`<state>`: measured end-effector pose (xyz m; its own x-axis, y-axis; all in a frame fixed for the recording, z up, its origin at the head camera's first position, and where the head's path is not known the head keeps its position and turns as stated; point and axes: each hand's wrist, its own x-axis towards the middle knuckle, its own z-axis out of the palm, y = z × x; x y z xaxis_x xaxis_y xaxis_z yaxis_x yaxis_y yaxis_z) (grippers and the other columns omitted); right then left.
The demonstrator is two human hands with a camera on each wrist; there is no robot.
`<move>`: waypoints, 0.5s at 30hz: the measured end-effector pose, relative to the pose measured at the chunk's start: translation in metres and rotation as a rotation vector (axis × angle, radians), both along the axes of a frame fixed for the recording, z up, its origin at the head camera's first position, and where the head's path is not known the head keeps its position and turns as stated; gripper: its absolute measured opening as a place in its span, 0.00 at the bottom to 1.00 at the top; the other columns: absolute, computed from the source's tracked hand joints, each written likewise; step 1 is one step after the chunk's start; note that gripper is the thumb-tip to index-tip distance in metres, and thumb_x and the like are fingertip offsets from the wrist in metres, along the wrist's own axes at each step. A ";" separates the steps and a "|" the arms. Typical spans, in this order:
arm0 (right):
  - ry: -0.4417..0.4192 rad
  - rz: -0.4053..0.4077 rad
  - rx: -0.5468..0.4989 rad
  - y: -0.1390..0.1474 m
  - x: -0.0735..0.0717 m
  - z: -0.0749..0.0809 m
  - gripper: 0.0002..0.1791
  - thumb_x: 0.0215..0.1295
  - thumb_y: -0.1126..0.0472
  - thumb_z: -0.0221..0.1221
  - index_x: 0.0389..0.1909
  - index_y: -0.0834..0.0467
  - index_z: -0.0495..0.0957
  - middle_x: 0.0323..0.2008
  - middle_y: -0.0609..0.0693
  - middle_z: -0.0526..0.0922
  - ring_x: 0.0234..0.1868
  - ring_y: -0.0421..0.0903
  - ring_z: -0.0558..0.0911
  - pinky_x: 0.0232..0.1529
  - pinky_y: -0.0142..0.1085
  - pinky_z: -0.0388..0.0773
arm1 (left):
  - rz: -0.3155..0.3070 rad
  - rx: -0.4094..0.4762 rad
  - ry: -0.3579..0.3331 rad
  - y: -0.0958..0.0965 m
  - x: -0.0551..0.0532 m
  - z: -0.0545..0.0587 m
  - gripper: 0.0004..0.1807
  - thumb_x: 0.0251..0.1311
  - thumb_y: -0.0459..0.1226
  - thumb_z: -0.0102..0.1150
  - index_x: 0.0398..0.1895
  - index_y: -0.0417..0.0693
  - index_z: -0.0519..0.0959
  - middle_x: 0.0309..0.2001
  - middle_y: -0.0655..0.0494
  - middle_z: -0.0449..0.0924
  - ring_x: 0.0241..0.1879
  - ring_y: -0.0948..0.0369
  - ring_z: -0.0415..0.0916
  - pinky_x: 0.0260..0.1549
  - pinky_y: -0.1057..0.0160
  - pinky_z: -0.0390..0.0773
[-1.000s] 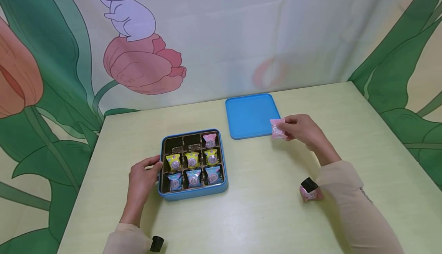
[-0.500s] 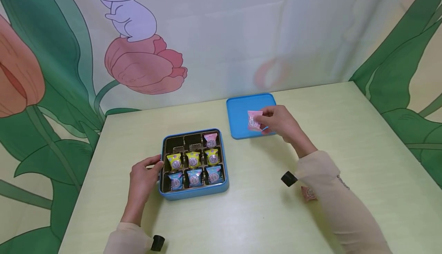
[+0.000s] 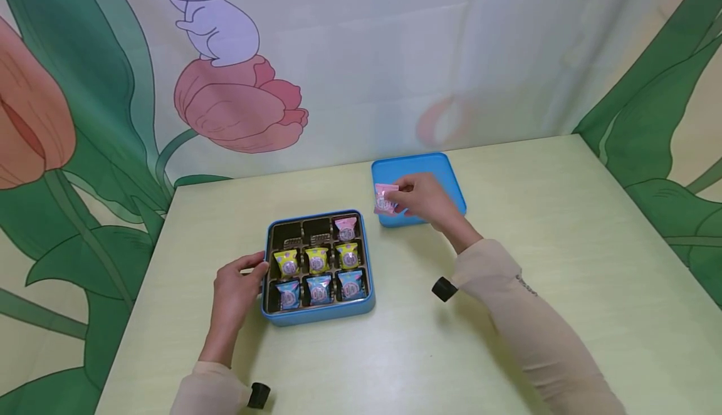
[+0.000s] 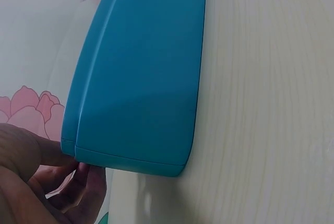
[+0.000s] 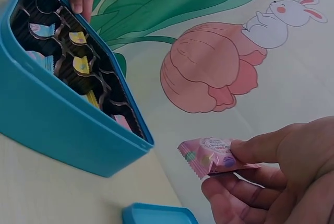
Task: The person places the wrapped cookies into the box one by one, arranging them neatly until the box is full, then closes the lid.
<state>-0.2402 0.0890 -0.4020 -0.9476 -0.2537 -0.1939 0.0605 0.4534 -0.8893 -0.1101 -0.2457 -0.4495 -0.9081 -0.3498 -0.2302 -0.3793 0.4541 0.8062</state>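
Note:
A pink-wrapped candy is pinched between the thumb and fingers of my right hand. That hand is above the blue lid, right of the open blue box. My left hand holds the box's left side, thumb at the rim and fingers against the outer wall. Inside, a dark divided tray has a front row of blue-wrapped candies and a middle row of yellow ones. A pink one sits in the back right compartment. The other two back compartments hold nothing.
The blue lid lies flat at the back of the pale table, partly covered by my right hand. Behind the table hangs a printed curtain. Black wrist cameras stick out from both sleeves.
My right hand has carried the pink candy leftward across the lid, toward the box. My left hand stays at the box. A pink candy on the table has become hidden behind my right sleeve.

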 end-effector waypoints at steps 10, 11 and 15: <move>0.024 0.086 -0.039 -0.036 -0.003 -0.009 0.14 0.74 0.60 0.63 0.52 0.65 0.84 0.41 0.57 0.87 0.47 0.63 0.85 0.51 0.56 0.82 | 0.000 -0.003 0.005 -0.002 0.001 -0.002 0.21 0.74 0.37 0.58 0.65 0.40 0.79 0.60 0.36 0.79 0.43 0.52 0.83 0.31 0.70 0.79; 0.028 0.096 -0.040 -0.040 -0.003 -0.009 0.14 0.74 0.60 0.63 0.52 0.65 0.84 0.41 0.57 0.87 0.46 0.62 0.85 0.51 0.55 0.82 | -0.001 -0.004 0.005 -0.002 0.001 -0.002 0.21 0.74 0.37 0.58 0.65 0.40 0.79 0.60 0.36 0.79 0.43 0.52 0.83 0.31 0.70 0.79; 0.057 0.133 -0.026 -0.051 -0.002 -0.010 0.14 0.75 0.59 0.62 0.54 0.64 0.85 0.40 0.56 0.87 0.43 0.57 0.86 0.46 0.48 0.84 | -0.008 -0.010 0.009 -0.004 0.002 -0.002 0.21 0.74 0.37 0.58 0.65 0.40 0.80 0.60 0.36 0.80 0.42 0.53 0.83 0.32 0.70 0.80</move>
